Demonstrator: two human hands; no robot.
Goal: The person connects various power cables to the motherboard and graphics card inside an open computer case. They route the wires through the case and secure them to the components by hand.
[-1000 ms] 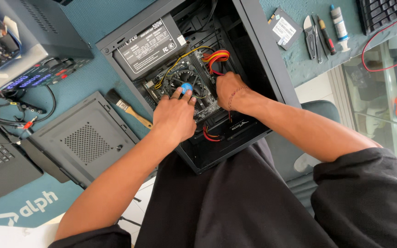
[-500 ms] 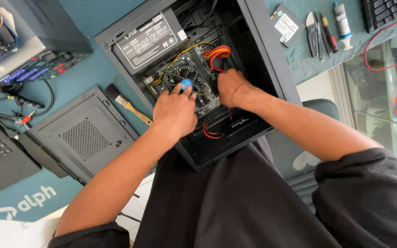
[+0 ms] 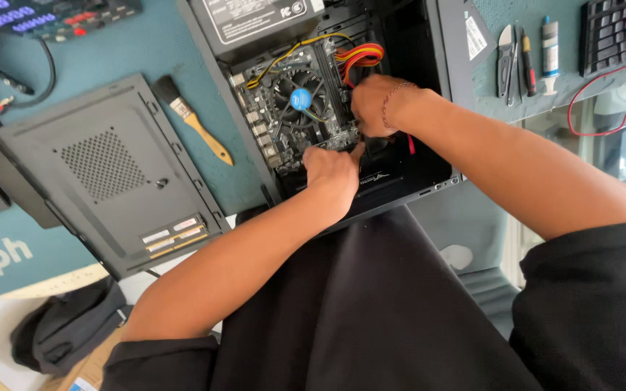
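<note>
Two hands in open black computer case (image 3: 429, 87) | left hand (image 3: 333, 172), right hand (image 3: 372, 105) on green motherboard (image 3: 284, 123) | grip unclear

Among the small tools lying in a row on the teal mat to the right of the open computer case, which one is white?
The white tube with a blue cap, rightmost in that row. The folded pliers beside it are dark and silvery, and the slim screwdriver between them is black with a red tip.

The computer case (image 3: 440, 87) is matt black painted metal, as is the perforated side panel (image 3: 103, 170). The brush (image 3: 195, 124) has a smooth pale wooden handle. Glossy plastic sheathes the red and yellow cables (image 3: 360, 56). The desk (image 3: 110, 51) looks matt teal.
</note>
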